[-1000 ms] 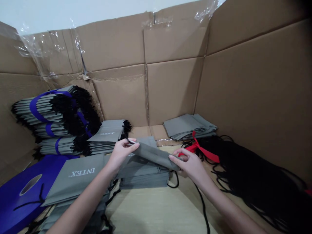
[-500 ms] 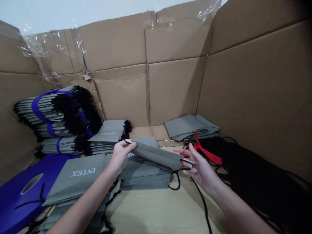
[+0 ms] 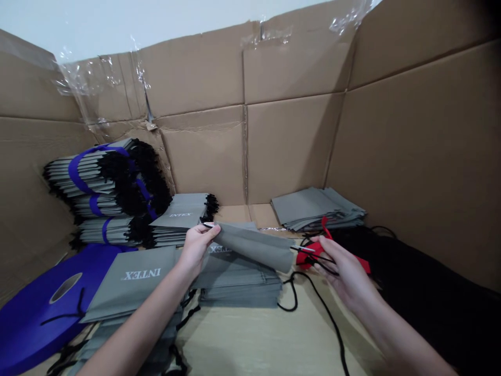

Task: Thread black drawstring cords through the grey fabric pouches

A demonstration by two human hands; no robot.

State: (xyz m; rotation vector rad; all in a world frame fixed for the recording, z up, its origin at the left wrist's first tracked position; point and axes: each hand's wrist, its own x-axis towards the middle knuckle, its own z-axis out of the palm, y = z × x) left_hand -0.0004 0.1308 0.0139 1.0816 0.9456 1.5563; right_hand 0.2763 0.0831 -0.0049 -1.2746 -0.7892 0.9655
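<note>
My left hand (image 3: 198, 249) pinches the left end of a grey fabric pouch (image 3: 254, 246), held tilted above a stack of grey pouches (image 3: 238, 296). A thin metal rod (image 3: 304, 248) pokes out of the pouch's right end; a small tip also shows by my left thumb. To the right, my right hand (image 3: 342, 269) is closed, thumb against fingers, on a black cord (image 3: 336, 330) that loops near the rod's tip and trails down the table. Whether the cord is hooked to the rod I cannot tell. Behind those fingers lies a red ribbon (image 3: 305, 257).
Purple-banded pouch bundles (image 3: 102, 177) stand at left, behind a purple roll (image 3: 27, 313). A pouch printed INTEX (image 3: 133, 292) tops a pile. More grey pouches (image 3: 313, 206) lie back right, near a black cord heap (image 3: 438, 303). Cardboard walls (image 3: 195, 78) surround the table (image 3: 242, 339).
My right hand has drawn slightly right and its spread fingers have closed on the cord. The rod's end now shows clear of those fingers. The whole view has shifted a little.
</note>
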